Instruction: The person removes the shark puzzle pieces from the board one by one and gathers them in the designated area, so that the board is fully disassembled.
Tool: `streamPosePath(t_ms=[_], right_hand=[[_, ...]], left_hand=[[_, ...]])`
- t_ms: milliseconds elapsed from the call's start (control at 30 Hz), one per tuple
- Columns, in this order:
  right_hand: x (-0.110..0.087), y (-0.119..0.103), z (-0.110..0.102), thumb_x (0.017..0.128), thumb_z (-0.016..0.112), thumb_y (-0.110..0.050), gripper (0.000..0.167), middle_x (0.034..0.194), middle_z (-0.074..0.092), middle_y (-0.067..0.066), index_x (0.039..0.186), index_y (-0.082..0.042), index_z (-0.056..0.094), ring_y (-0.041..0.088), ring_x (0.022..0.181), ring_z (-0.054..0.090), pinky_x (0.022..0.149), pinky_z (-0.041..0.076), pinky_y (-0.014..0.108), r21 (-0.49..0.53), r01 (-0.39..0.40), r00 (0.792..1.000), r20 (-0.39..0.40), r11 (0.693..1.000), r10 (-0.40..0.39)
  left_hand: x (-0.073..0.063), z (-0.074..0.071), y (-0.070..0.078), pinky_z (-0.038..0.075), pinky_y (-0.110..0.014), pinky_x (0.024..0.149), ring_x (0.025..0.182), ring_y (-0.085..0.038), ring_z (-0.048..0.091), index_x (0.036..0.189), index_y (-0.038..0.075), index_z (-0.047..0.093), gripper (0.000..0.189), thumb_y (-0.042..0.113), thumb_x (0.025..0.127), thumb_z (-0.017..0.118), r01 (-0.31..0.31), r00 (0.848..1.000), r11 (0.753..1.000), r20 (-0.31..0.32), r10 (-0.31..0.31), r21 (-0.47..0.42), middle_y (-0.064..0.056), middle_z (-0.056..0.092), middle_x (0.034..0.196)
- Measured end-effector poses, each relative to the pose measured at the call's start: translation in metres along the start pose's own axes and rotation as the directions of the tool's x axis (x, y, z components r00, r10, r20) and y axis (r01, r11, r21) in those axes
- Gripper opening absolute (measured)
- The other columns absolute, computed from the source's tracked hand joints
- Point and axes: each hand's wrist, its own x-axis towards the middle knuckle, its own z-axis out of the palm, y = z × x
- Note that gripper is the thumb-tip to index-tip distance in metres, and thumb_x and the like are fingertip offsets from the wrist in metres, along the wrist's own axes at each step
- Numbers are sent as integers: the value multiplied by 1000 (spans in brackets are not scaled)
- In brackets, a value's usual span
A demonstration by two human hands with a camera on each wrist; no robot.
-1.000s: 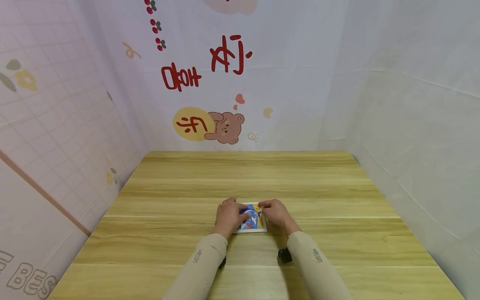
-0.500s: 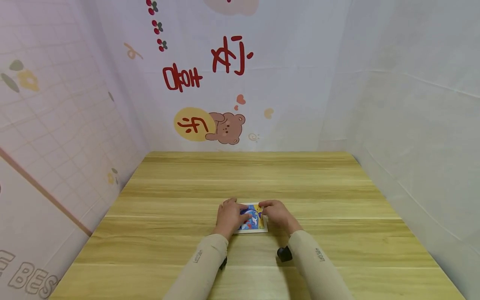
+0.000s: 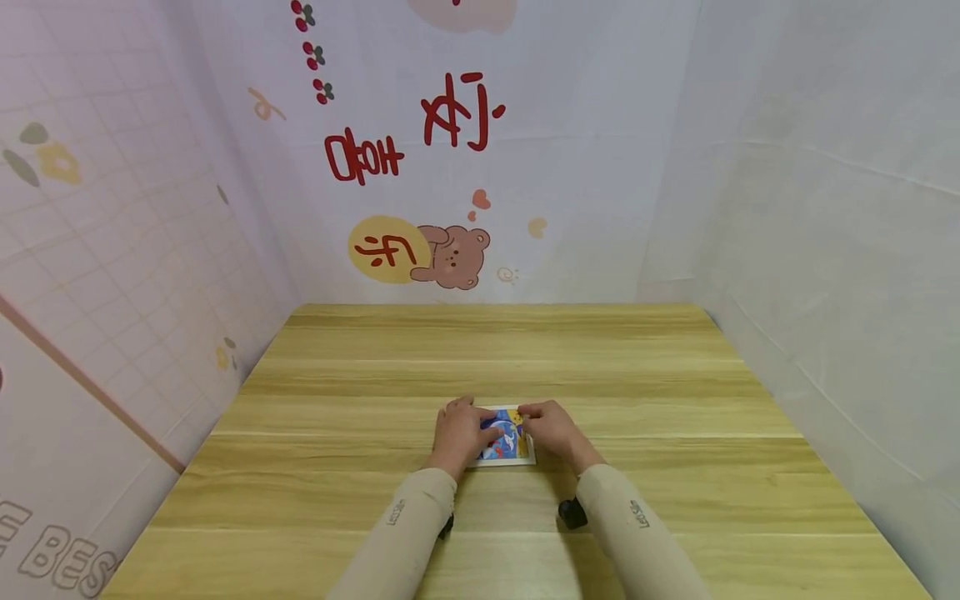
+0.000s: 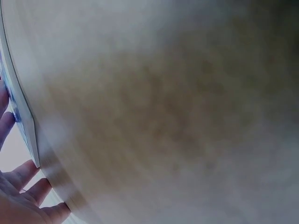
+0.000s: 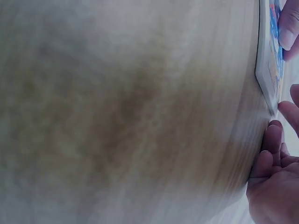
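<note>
A small picture board (image 3: 512, 442) with a white border and a blue, yellow and red picture lies flat on the table. My left hand (image 3: 457, 433) is spread over its left side; thumb and index finger rest on the picture, and the other fingers reach past the far left edge. At the upper right corner, my right hand (image 3: 551, 425) pinches the board with index finger and thumb. Its remaining fingers are curled under, as the right wrist view shows beside the board's thick white edge (image 5: 264, 74). Part of the picture is hidden under the hands.
The wood-grain table (image 3: 495, 350) extends around the board on all sides. White printed cloth (image 3: 585, 167) hangs behind it and along both sides. Dark wrist devices show beneath the sleeves, the right one (image 3: 572, 513) more plainly.
The right hand's fingers shift very slightly at the board's upper right corner. The left hand and the board stay almost where they were.
</note>
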Motion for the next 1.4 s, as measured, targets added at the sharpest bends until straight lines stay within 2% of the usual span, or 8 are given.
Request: streamPosePath(t_ms=[167,333,467,633,767,900,1133,1400], right_hand=[[-1,-2,0,87,58,-8,42,132,61,17,127,2,65,31,125,51,106,37,52,60,-33,999,15,998,33],[-2,-2,1,88,57,-8,40,127,63,18,126,3,65,33,121,54,105,39,51,79,-41,999,3,996,41],[-4,-3,3,88,56,-5,40,126,64,18,126,6,65,27,98,57,86,47,40,35,4,1000,-16,999,-3],[-3,-2,6,88,54,-4,43,122,65,16,129,5,63,18,66,46,59,37,28,1,13,1000,-25,1000,-13],[-2,-4,5,88,54,-5,43,127,64,17,129,4,63,24,88,60,78,50,37,9,9,1000,-21,1000,-9],[-3,-4,3,89,54,-6,42,132,60,19,129,4,63,35,127,51,105,39,51,86,-20,1000,-2,996,20],[-3,-3,0,86,54,-5,46,135,58,20,130,4,62,36,129,48,107,37,52,136,-44,999,15,990,42],[-5,-2,1,84,57,-4,46,132,61,18,128,6,63,28,117,54,98,43,46,30,30,1000,-1,999,-30]], left_hand=[[0,-1,-1,30,-60,108,132,-43,43,118,17,75,36,37,88,76,7,1000,1000,1,-7,-13,-23,52,140],[-1,0,-1,29,-60,108,132,-44,42,119,17,75,36,37,89,75,10,1000,1000,14,-10,-18,-23,51,141],[-1,1,-2,28,-62,108,133,-43,42,119,17,75,36,37,89,75,3,1000,1000,14,-3,-29,-22,51,142],[1,1,-2,27,-63,108,132,-44,42,118,16,75,36,35,88,76,2,1000,999,5,-1,-42,-22,52,141],[1,-2,-1,29,-62,107,131,-44,43,119,15,74,37,35,88,77,-9,1000,999,-9,9,-36,-23,53,139],[0,-2,-2,32,-61,105,130,-44,45,121,14,73,39,35,88,76,-29,999,999,-15,29,-23,-23,54,138],[2,1,-6,31,-59,106,131,-44,44,123,14,72,39,35,90,74,-48,999,998,7,48,-32,-24,53,139],[3,0,-6,30,-58,107,131,-44,44,124,13,71,40,34,90,74,-46,998,998,30,48,-38,-24,53,139]])
